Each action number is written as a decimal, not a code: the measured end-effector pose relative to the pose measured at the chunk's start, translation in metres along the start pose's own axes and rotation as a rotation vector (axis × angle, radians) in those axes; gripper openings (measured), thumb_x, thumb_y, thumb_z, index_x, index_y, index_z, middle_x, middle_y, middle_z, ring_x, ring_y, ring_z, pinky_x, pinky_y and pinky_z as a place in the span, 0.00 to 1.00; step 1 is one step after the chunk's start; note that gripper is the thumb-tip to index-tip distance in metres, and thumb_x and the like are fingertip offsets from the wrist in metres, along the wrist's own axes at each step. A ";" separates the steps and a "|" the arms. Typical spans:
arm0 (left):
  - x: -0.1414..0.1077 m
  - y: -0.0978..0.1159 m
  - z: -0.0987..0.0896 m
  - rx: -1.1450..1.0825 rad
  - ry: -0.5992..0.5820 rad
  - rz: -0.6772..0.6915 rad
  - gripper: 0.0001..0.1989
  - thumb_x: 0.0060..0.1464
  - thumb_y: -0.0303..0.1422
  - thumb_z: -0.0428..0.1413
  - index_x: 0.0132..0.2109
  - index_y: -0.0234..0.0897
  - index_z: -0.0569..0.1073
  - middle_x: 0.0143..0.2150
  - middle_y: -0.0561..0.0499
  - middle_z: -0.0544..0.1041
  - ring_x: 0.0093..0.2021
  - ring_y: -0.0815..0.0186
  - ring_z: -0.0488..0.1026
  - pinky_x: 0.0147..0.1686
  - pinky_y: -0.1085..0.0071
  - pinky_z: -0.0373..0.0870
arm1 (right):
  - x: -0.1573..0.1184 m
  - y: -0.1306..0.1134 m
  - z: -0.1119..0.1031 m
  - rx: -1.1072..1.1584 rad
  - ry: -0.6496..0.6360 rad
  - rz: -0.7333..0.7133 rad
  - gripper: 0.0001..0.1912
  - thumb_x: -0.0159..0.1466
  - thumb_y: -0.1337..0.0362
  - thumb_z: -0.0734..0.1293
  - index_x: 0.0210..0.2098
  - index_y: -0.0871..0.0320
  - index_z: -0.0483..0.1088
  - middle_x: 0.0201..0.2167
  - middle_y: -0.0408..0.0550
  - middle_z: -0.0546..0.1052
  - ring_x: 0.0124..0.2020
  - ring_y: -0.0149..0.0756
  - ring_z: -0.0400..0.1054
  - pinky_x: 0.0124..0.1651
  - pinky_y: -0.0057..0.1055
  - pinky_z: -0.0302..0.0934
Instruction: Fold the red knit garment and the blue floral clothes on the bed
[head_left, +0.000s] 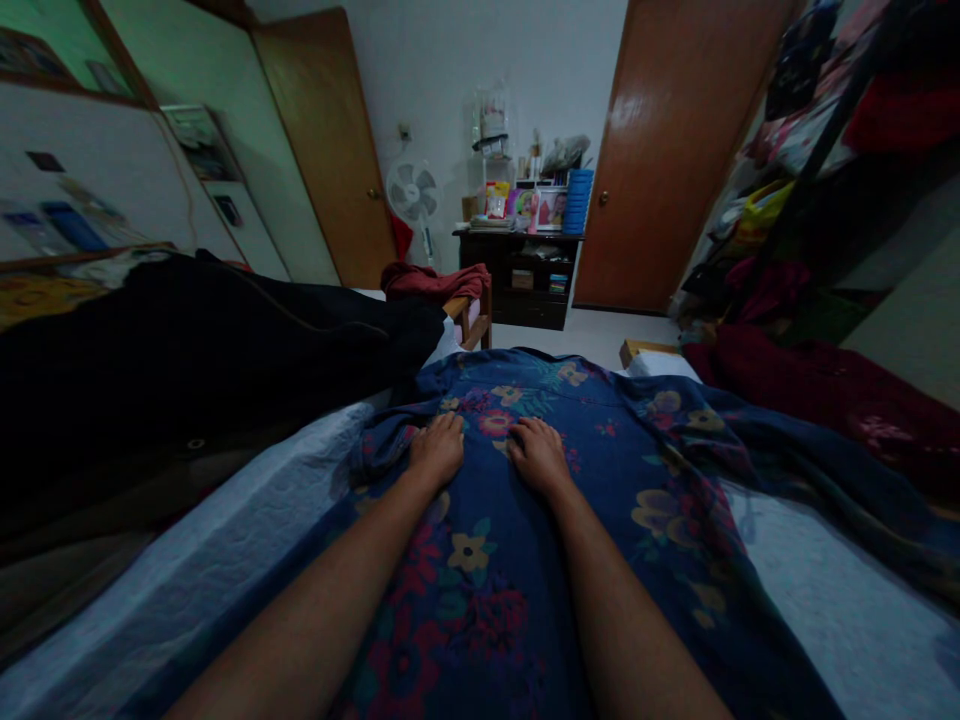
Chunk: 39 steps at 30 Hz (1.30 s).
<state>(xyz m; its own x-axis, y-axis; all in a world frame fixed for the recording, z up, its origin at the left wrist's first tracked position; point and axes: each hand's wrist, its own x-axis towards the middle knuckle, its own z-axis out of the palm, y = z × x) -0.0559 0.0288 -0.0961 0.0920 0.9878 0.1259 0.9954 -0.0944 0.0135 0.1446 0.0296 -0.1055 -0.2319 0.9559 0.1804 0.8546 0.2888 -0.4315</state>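
Note:
A dark blue long-sleeved floral shirt (pixel 517 520) lies spread over the bed in front of me, its sleeve (pixel 787 450) stretched out to the right. On its upper part rests my left hand (pixel 439 447), palm down with the fingers pointing away, beside the left sleeve. A short way to the right, my right hand (pixel 540 455) lies on the same cloth, its fingers slightly bent and apart. Neither hand visibly grips the fabric. What is under the palms is hidden.
The pale mattress (pixel 847 590) shows on both sides of the shirt. A heap of black clothing (pixel 210 340) lies along the left, and maroon cloth (pixel 817 400) at right. Farther off stand a wooden chair (pixel 480 325), a fan (pixel 414 192) and a dark cabinet (pixel 480 270).

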 end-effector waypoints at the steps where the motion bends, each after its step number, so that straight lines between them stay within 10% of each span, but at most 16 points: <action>1: 0.003 0.001 -0.002 0.002 -0.005 -0.023 0.19 0.62 0.30 0.43 0.58 0.36 0.67 0.63 0.42 0.67 0.62 0.55 0.63 0.55 0.56 0.64 | 0.000 0.000 0.000 0.001 -0.001 -0.001 0.20 0.67 0.58 0.59 0.56 0.54 0.69 0.62 0.47 0.66 0.65 0.41 0.53 0.66 0.39 0.41; 6: 0.021 0.022 -0.002 -0.003 -0.013 -0.056 0.20 0.61 0.25 0.40 0.53 0.28 0.71 0.55 0.33 0.72 0.58 0.50 0.66 0.54 0.51 0.63 | 0.000 0.000 0.000 -0.001 -0.003 -0.001 0.20 0.67 0.59 0.59 0.56 0.54 0.69 0.62 0.47 0.66 0.64 0.41 0.53 0.66 0.40 0.42; 12: 0.040 0.042 0.016 -0.107 -0.046 0.127 0.22 0.64 0.33 0.42 0.63 0.40 0.63 0.67 0.49 0.62 0.67 0.62 0.56 0.64 0.64 0.53 | 0.001 0.001 0.000 -0.025 -0.005 -0.013 0.19 0.67 0.62 0.58 0.56 0.54 0.69 0.62 0.47 0.66 0.65 0.41 0.52 0.66 0.41 0.42; 23: 0.073 0.049 0.024 -0.166 0.058 -0.289 0.25 0.61 0.36 0.45 0.64 0.36 0.63 0.68 0.38 0.59 0.68 0.51 0.53 0.64 0.53 0.50 | -0.003 -0.005 0.000 -0.137 -0.012 0.200 0.28 0.66 0.56 0.58 0.64 0.56 0.60 0.68 0.50 0.56 0.69 0.49 0.45 0.67 0.46 0.39; 34: 0.079 0.044 0.038 -0.259 0.029 -0.001 0.24 0.61 0.31 0.44 0.63 0.50 0.64 0.68 0.53 0.61 0.68 0.57 0.53 0.65 0.47 0.45 | 0.000 -0.007 -0.004 -0.230 -0.135 0.195 0.31 0.68 0.52 0.55 0.67 0.55 0.53 0.71 0.51 0.49 0.69 0.51 0.43 0.66 0.48 0.39; 39: 0.080 0.049 0.033 -0.296 0.004 0.022 0.26 0.59 0.27 0.46 0.62 0.50 0.64 0.68 0.53 0.62 0.68 0.57 0.53 0.65 0.45 0.44 | 0.027 -0.007 -0.036 -0.255 -0.272 0.133 0.22 0.65 0.53 0.59 0.55 0.51 0.69 0.59 0.54 0.68 0.57 0.53 0.61 0.53 0.46 0.57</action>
<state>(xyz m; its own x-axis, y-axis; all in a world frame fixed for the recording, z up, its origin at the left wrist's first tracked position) 0.0014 0.1069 -0.1182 0.1124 0.9847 0.1333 0.9425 -0.1482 0.2996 0.1491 0.0514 -0.0652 -0.1963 0.9734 -0.1180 0.9657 0.1710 -0.1954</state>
